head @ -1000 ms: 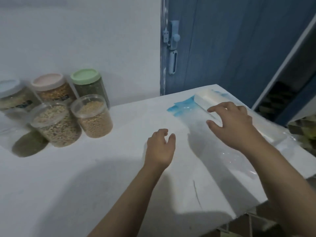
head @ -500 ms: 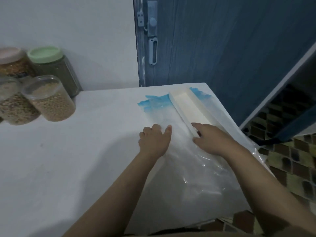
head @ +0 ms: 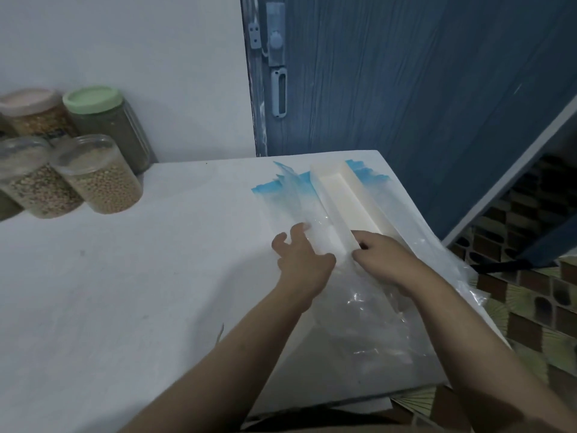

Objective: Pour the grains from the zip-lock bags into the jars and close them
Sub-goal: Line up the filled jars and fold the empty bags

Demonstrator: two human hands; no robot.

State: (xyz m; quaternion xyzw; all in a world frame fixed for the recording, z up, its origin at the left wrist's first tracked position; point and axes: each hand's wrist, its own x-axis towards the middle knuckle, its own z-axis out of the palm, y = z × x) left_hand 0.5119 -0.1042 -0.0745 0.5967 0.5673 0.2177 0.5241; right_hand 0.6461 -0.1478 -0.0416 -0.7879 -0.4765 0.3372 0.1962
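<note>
White table [head: 131,292] fills most of the head view, with a pale wall behind it and a blue door [head: 406,76] to the right. Brown and green tiles show on the floor past the table's right edge.

Four jars stand at the far left of the table, well apart from both hands. The two front jars [head: 100,175] have clear lids and hold pale grains. Behind them stand a green-lid jar [head: 103,120] and a pink-lid jar [head: 32,115]. All four have their lids on.

Clear bags [head: 368,310] with blue tops lie flat near the table's right edge. They look empty. A long white box [head: 349,195] lies on top of them, slanting away from the person.

The left hand [head: 301,260] rests on the bags with its fingers spread and loose, just left of the box. The right hand [head: 382,256] is at the near end of the box with its fingers bent on the plastic there. It seems to pinch the bag, but that is hard to see. The two hands are close together.
</note>
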